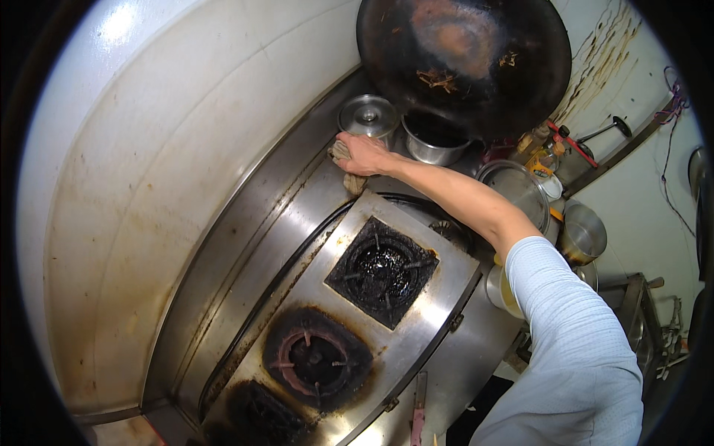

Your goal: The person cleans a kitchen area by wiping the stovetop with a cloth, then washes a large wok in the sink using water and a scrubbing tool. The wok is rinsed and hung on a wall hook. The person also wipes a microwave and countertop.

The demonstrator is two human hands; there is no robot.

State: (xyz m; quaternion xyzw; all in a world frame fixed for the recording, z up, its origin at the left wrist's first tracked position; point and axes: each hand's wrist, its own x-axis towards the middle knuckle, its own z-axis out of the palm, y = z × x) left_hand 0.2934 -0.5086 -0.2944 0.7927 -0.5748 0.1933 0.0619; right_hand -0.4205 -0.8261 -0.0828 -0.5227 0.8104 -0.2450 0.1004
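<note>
My right hand [362, 154] is closed around a crumpled, brownish-grey cloth [355, 184], part of which hangs below the palm onto the stainless steel ledge behind the stove. Just beyond the hand is a lidded metal pot [368, 114]. Beside that pot sits an uncovered metal pot [436, 146] with a dark interior. Below the hand lies the gas stove's steel top [357, 253], where a blackened square burner [385, 270] is nearest. A black hose [279, 279] runs along the stove's rear edge. My left hand is out of view.
A large blackened wok [463, 61] leans at the top. Two more burners, one round [317, 359] and one heavily charred [265, 410], lie lower left. Bottles, a clear lid [516, 189] and a steel pan [583, 231] crowd the right. A pink-handled tool [418, 421] lies at the front.
</note>
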